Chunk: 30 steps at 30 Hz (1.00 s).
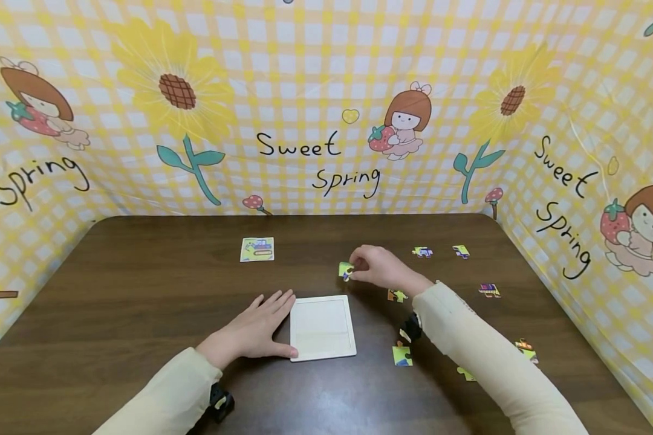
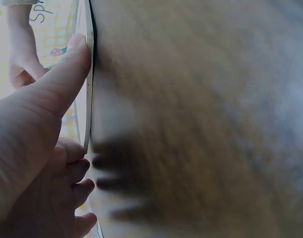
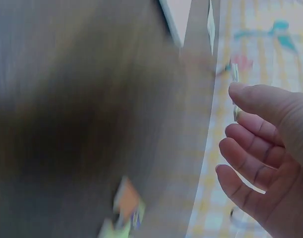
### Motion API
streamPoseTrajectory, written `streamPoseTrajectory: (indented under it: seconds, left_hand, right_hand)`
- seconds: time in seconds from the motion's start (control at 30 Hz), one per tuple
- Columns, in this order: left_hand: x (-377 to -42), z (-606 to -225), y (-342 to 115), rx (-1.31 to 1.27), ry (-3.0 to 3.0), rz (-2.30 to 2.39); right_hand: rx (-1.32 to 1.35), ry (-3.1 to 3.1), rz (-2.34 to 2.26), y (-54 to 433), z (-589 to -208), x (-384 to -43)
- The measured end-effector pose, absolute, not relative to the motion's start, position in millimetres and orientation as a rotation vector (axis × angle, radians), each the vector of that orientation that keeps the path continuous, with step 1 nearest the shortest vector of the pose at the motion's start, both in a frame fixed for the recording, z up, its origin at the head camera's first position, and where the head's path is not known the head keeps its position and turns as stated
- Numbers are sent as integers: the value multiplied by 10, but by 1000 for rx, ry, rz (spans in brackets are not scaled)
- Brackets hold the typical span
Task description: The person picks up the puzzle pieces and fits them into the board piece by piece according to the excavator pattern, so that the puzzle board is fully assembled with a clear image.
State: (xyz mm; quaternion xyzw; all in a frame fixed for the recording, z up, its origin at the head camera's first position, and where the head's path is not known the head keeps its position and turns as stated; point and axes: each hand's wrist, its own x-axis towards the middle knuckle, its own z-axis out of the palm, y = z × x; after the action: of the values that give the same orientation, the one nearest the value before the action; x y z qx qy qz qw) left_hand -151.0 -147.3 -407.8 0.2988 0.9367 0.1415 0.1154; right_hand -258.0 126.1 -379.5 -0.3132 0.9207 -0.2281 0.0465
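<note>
Right now the left hand (image 1: 253,332) lies flat on the table (image 1: 114,290), fingers straight and relaxed, thumb pressed along the left edge of the white puzzle tray (image 1: 323,327). It holds nothing, just braces the frame. The left wrist view shows the same: thumb (image 2: 67,69) against the tray's rim (image 2: 88,74), other fingers loosely curled below.

The right hand (image 1: 378,267) sits at approx. 1 o'clock from the tray, fingertips pinching a small green-yellow puzzle piece (image 1: 346,270), which is just off the tray's far right corner, at or barely above the tabletop; can't tell which. The right wrist view is blurred, so the grip isn't confirmed there.

Other loose pieces lie w/ gaps between them: an orange one (image 1: 396,295) at 3 o'clock of the tray near the right wrist, one (image 1: 402,355) at 4 o'clock, two (image 1: 422,252) (image 1: 461,251) farther at 2 o'clock, one (image 1: 489,290) well right. A picture card (image 1: 257,249) rests at 11 o'clock, apart from everything.

Risks, as I judge them: the pinch looks like a fingertip-only hold, so the piece could slip or rotate. The right sleeve (image 1: 468,338) hangs close over the orange piece & could drag it. If the left thumb eases off, the tray may slide when a piece gets pushed in.
</note>
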Motion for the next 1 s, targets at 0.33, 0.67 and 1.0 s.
streamPoseTrajectory:
  seconds: [0.33,0.67,1.0]
  left_hand:
    - [-1517,-4063,-1452,838,2736,393]
    - [-1517,-4069,-1449,842,2737,382]
    - [-1507,-4059,-1453,842,2732,387]
  right_hand:
    - [-1256,2699,-576,845,-3869,-2210]
    - [-1386,2694,-457,602,-3985,-2084]
    - [-1433,2739,-399,548,-4032,-2077]
